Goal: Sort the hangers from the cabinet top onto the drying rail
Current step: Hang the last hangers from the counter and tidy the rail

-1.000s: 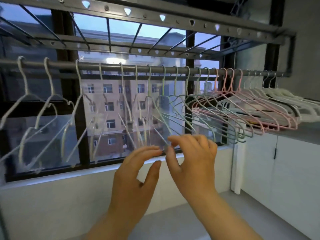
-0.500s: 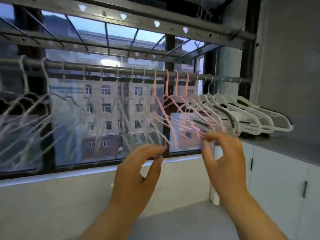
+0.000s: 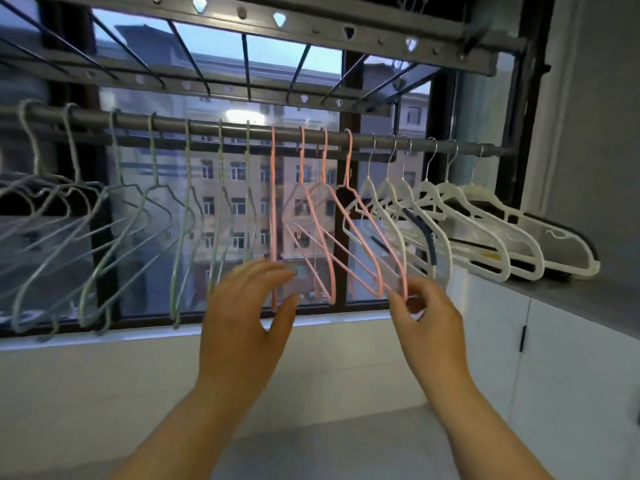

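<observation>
Compared with half a second ago, the pink hangers (image 3: 325, 237) are seen spread wider along the drying rail (image 3: 214, 128), and the right hand (image 3: 427, 317) has dropped to pinch the lower corner of the rightmost pink one. The left hand (image 3: 244, 317) is held open, grasping nothing, just below the leftmost pink hanger. The rail's long axis runs from 9 to 3 o'clock; hooks point up. White hangers (image 3: 485, 233) at 3 o'clock overhang the grey cabinet top (image 3: 588, 299) beside the window (image 3: 225, 188).
</observation>
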Tool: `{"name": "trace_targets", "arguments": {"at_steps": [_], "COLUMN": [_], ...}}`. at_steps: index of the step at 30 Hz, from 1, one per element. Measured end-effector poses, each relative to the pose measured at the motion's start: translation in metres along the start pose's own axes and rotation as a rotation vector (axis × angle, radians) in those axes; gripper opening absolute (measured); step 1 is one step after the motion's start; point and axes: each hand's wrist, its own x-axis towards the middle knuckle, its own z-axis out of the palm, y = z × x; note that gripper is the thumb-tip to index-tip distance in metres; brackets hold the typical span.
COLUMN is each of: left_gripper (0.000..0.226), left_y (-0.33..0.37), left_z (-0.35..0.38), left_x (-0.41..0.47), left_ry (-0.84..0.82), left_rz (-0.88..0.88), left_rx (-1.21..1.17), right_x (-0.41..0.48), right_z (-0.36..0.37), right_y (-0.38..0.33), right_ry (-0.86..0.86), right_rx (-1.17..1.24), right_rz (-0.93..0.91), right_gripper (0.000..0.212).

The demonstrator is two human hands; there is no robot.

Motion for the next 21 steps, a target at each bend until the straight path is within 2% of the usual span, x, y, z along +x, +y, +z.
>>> {"name": "trace_targets", "arguments": {"at_steps": [6,11,17,21], "left_gripper": [0.028,0.029,0.03,0.032], "left_y": [-0.004,-0.007,-0.01,-0.019], "left_z": [0.004,0.003,0.0,-0.004], "left_x": [0.005,0.005,0.008,0.01], "left_ry": [0.012,0.049,0.06,0.047], "left_rz": [-0.052,-0.022,-0.008,-0.065], "left_rx": [0.016,0.009,-0.09,-0.244], "right_x": [0.0,-0.003,-0.005,-0.008], "right_z": [0.014,0.021,0.024,0.025], "right_y": [-0.006,-0.008,-0.01,-0.017], "right_ry": [-0.008,-0.02,0.007,0.036], "right_rx": [-0.011,-0.003,-0.061,-0.087], "right_rz": [-0.073,-0.069,-0.083,-0.088], "right_gripper": [0.016,0.013,0.018,0.025]}}
